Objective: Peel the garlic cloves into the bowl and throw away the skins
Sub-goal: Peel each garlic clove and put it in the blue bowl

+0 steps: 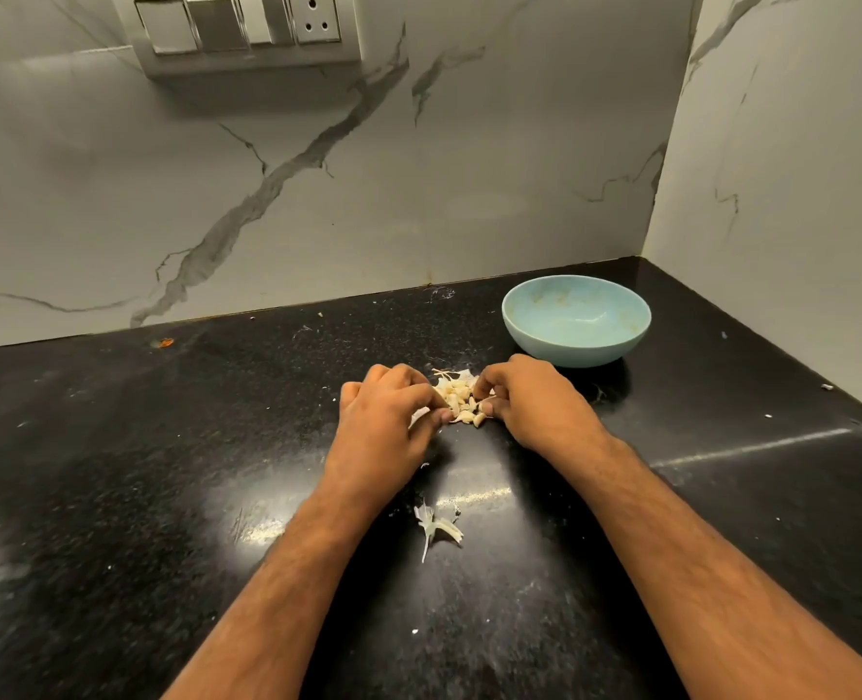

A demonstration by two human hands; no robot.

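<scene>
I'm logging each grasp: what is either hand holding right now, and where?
Both hands work at the garlic cloves on the counter. The left hand pinches a papery skin by its edge; what the right hand pinches cannot be told.

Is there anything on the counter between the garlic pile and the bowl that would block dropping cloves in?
Nothing visible does. The garlic cloves lie between the left hand and right hand; the bowl sits just beyond the right hand, with bare countertop between.
</scene>
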